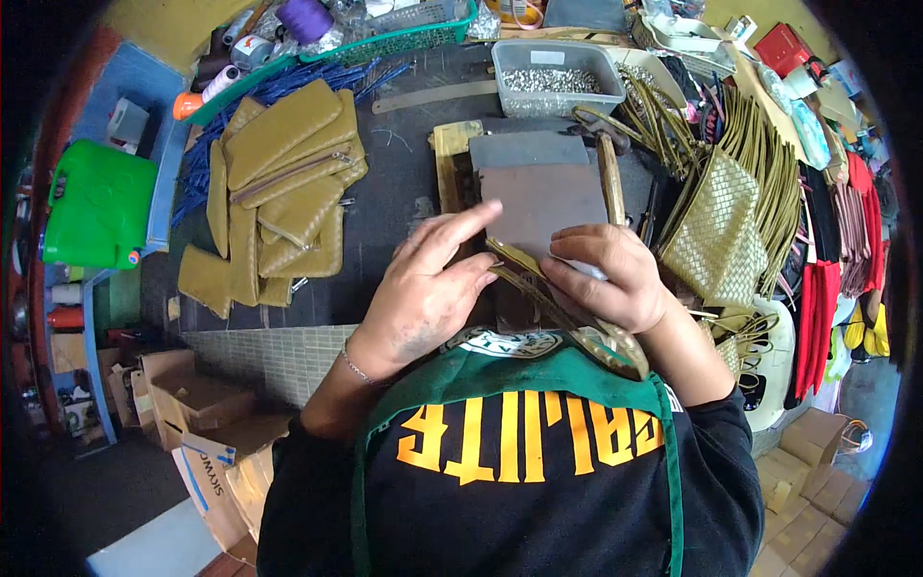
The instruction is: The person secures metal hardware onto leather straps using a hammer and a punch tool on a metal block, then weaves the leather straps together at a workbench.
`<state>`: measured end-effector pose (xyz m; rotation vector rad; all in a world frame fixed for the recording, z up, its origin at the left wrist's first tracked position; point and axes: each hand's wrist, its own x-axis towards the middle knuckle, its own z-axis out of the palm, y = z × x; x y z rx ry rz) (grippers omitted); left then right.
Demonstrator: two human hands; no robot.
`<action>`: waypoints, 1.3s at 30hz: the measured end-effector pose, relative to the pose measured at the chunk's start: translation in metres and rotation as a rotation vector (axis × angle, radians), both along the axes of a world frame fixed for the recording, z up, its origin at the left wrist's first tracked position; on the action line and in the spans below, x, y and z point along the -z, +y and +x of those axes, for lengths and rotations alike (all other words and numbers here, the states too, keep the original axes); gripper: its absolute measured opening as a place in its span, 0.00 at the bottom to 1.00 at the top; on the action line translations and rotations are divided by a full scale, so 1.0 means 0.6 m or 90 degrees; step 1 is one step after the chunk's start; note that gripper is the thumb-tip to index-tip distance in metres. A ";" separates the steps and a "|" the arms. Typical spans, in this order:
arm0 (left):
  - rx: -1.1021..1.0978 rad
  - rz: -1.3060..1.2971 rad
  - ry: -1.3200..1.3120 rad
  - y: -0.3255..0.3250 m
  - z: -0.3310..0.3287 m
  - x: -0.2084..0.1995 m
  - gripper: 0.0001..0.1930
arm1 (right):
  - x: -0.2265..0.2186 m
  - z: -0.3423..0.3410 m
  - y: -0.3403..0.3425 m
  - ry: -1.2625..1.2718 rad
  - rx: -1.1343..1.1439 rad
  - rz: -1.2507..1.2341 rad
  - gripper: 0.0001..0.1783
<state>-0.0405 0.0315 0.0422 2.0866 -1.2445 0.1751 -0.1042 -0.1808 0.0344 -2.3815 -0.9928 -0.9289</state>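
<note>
A narrow olive strap (pixel 567 322) lies between my hands, in front of a dark brown block or board (pixel 543 197). My right hand (pixel 611 279) is closed on the strap, its fingertips pressed together over the upper strand. A small whitish piece (pixel 585 270) shows under its fingers; what it is I cannot make out. The lower fingertips of my left hand (pixel 428 279) pinch the strap near its left end, while one finger points up and away. The strap's other end curls down to the right, against my green apron (pixel 500 370).
Olive woven pouches (pixel 298 144) are piled on the left of the dark table. Behind the block stands a clear tub of small metal pieces (pixel 558 82), with a wooden-handled hammer (pixel 611 178) nearer. A woven olive piece with long strips (pixel 721 231) lies at the right.
</note>
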 end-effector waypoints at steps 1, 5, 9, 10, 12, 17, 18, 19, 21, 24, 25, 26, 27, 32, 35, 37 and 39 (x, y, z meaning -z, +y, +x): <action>0.046 -0.030 0.022 0.000 0.002 0.005 0.08 | 0.003 -0.002 0.007 0.061 -0.020 0.094 0.11; 0.123 -0.063 0.071 -0.009 0.000 0.017 0.07 | 0.023 -0.012 0.037 0.226 -0.017 0.384 0.09; 0.162 -0.053 0.092 -0.014 -0.004 0.020 0.07 | 0.039 -0.020 0.058 0.358 -0.030 0.546 0.06; 0.163 -0.041 0.095 -0.014 -0.004 0.022 0.06 | 0.042 -0.022 0.059 0.359 -0.025 0.548 0.06; 0.167 -0.044 0.096 -0.016 -0.004 0.024 0.07 | 0.051 -0.024 0.061 0.444 -0.063 0.674 0.05; 0.157 -0.040 0.094 -0.021 -0.003 0.021 0.06 | 0.065 -0.026 0.067 0.442 -0.073 0.719 0.08; 0.157 -0.040 0.094 -0.022 -0.002 0.021 0.06 | 0.064 -0.026 0.067 0.442 -0.072 0.720 0.08; 0.157 -0.038 0.101 -0.022 -0.002 0.021 0.06 | 0.062 -0.027 0.068 0.439 -0.057 0.698 0.08; 0.155 -0.036 0.107 -0.022 -0.003 0.023 0.06 | 0.063 -0.026 0.071 0.436 -0.043 0.677 0.09; 0.158 -0.044 0.114 -0.021 -0.003 0.026 0.06 | 0.070 -0.024 0.074 0.443 -0.095 0.789 0.07; 0.156 -0.047 0.134 -0.021 -0.005 0.027 0.07 | 0.072 -0.024 0.072 0.442 -0.080 0.764 0.07; 0.154 -0.048 0.152 -0.021 -0.006 0.027 0.07 | 0.073 -0.024 0.071 0.441 -0.068 0.738 0.08; 0.153 -0.048 0.152 -0.021 -0.007 0.026 0.07 | 0.074 -0.025 0.073 0.441 -0.068 0.738 0.08; 0.100 -0.084 0.120 -0.018 -0.008 0.032 0.09 | 0.080 -0.026 0.074 0.503 -0.045 0.870 0.09; 0.090 -0.016 0.020 -0.010 -0.006 0.024 0.08 | 0.080 -0.033 0.073 0.531 -0.049 0.867 0.08; 0.096 0.030 -0.044 -0.007 -0.007 0.023 0.07 | 0.079 -0.036 0.075 0.526 -0.046 0.855 0.06; 0.109 0.043 -0.071 -0.007 -0.007 0.025 0.06 | 0.078 -0.039 0.074 0.516 -0.033 0.829 0.06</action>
